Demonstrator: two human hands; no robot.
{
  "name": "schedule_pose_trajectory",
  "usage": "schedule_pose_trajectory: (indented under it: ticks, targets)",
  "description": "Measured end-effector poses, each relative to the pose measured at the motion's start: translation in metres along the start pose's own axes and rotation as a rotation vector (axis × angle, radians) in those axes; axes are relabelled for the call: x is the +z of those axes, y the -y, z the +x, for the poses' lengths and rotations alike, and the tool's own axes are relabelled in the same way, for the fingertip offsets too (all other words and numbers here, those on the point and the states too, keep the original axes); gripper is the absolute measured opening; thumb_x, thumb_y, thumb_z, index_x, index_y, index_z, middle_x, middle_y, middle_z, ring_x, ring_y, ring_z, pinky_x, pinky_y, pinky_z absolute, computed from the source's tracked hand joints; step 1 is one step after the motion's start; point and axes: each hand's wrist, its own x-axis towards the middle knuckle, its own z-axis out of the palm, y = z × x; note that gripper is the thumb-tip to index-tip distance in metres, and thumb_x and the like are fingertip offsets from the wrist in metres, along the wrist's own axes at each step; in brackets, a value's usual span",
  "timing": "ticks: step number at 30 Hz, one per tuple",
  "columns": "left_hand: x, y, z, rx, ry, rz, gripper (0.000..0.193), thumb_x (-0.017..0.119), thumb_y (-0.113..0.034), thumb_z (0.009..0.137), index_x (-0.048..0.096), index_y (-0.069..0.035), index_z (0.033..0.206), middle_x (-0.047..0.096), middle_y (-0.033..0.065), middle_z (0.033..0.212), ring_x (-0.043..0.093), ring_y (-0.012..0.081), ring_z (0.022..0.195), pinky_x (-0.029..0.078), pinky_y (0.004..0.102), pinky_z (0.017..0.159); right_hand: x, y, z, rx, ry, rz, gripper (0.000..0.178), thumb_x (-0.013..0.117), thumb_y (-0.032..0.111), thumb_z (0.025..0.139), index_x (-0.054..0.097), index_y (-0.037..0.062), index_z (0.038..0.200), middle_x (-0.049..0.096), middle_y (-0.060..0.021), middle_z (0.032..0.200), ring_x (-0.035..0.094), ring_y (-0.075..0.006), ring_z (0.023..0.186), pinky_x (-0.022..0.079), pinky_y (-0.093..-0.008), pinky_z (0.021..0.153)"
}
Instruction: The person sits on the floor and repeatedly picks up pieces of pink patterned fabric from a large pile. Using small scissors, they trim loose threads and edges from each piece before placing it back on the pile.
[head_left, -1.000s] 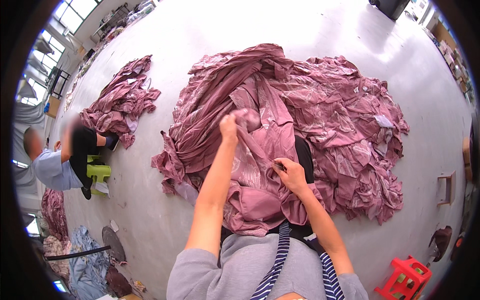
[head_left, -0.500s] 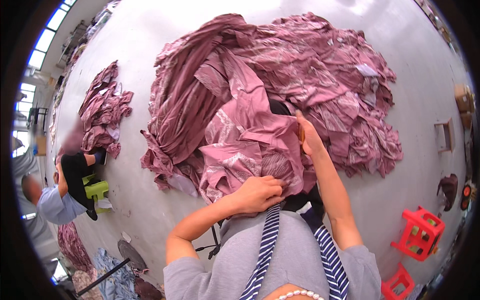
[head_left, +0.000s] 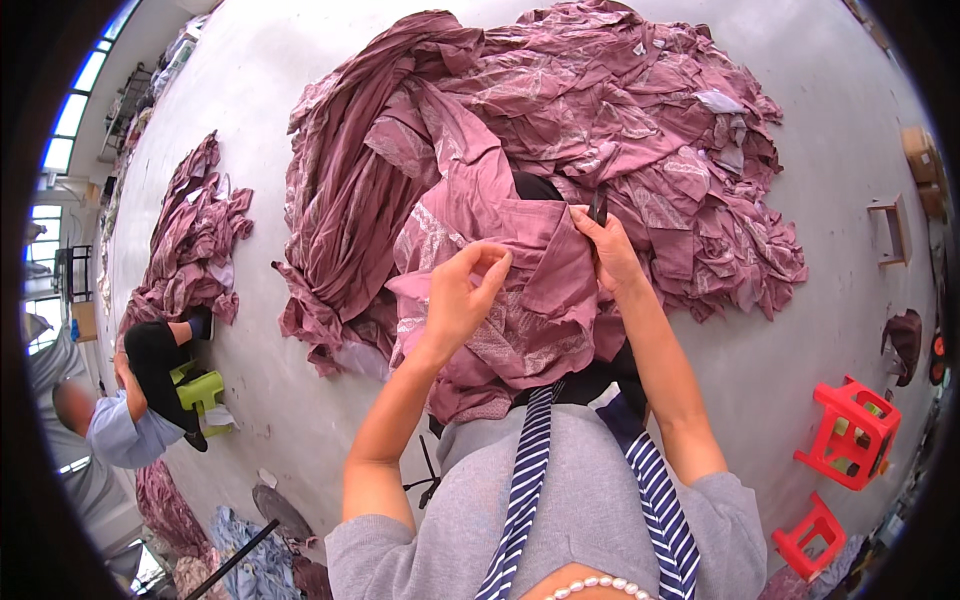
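Note:
A mauve-pink cloth (head_left: pixel 500 340) with whitish lace-like patterning lies across my lap, rumpled, one edge raised toward the far side. At that raised edge my right hand (head_left: pixel 608 248) is closed on the cloth. A slim dark tool (head_left: pixel 598 205), which looks like thread snips, sticks up from the same fingers. My left hand (head_left: pixel 458 305) is above the cloth, left of the middle, thumb and fingers curled together in a pinch. What it pinches, if anything, is too small to see.
A large heap of the same cloth (head_left: pixel 640 120) spreads over the pale floor beyond my lap. Red plastic stools (head_left: pixel 850 435) stand at the right. On the left a seated person (head_left: pixel 130 410) is by a green stool (head_left: pixel 203 390) and a smaller cloth pile (head_left: pixel 195 230).
My left hand has lifted from the near edge of the cloth and moved away from my body. My right hand has shifted slightly farther away, and the dark tool now shows above it.

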Motion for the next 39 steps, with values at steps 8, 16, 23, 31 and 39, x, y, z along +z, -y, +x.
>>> schedule_pose_trajectory:
  ticks: [8, 16, 23, 31, 39]
  targets:
    - [0.047, 0.004, -0.018, 0.207, 0.238, 0.188, 0.034, 0.07, -0.02, 0.086, 0.061, 0.004, 0.108, 0.064, 0.0074, 0.074, 0.056, 0.0077, 0.062, 0.047, 0.0256, 0.057, -0.007, -0.005, -0.002, -0.092, -0.107, -0.101, 0.012, 0.062, 0.017, 0.092, 0.067, 0.0082, 0.099, 0.061, 0.0087, 0.084, 0.053, -0.0005, 0.072, 0.043, -0.0169, 0.066]
    - [0.038, 0.007, -0.013, -0.111, 0.427, -0.242, 0.035, 0.06, -0.023, 0.093, 0.059, -0.005, 0.123, 0.063, 0.0021, 0.088, 0.056, 0.0053, 0.073, 0.046, 0.0199, 0.066, -0.03, -0.014, 0.002, -0.144, -0.133, -0.215, 0.014, 0.059, 0.017, 0.094, 0.066, 0.0061, 0.099, 0.063, 0.0063, 0.084, 0.055, -0.002, 0.071, 0.045, -0.0178, 0.067]
    - [0.058, 0.004, -0.015, -0.087, 0.245, -0.075, 0.031, 0.07, -0.019, 0.085, 0.062, -0.002, 0.11, 0.067, 0.0027, 0.086, 0.059, 0.0066, 0.069, 0.048, 0.0234, 0.063, -0.028, -0.015, 0.001, -0.126, -0.142, -0.073, 0.015, 0.058, 0.017, 0.095, 0.066, 0.0059, 0.099, 0.066, 0.0034, 0.087, 0.059, -0.0031, 0.074, 0.046, -0.0182, 0.069]
    - [0.062, 0.0, -0.011, 0.11, 0.075, -0.052, 0.01, 0.07, -0.008, 0.082, 0.066, 0.0, 0.088, 0.066, 0.0062, 0.086, 0.061, 0.0106, 0.073, 0.048, 0.0248, 0.065, -0.024, -0.013, -0.002, -0.278, -0.24, -0.292, 0.015, 0.059, 0.015, 0.094, 0.066, 0.0028, 0.099, 0.065, 0.0037, 0.085, 0.057, -0.0024, 0.073, 0.045, -0.0189, 0.067]
    - [0.029, -0.038, 0.014, 0.323, 0.212, -0.31, 0.008, 0.064, -0.004, 0.088, 0.061, 0.002, 0.092, 0.061, 0.002, 0.084, 0.056, 0.0075, 0.077, 0.046, 0.0235, 0.068, 0.035, 0.075, -0.043, -0.602, 0.275, -0.764, 0.021, 0.063, 0.007, 0.087, 0.064, 0.0014, 0.107, 0.064, -0.0031, 0.103, 0.047, -0.004, 0.071, 0.04, -0.0191, 0.062]
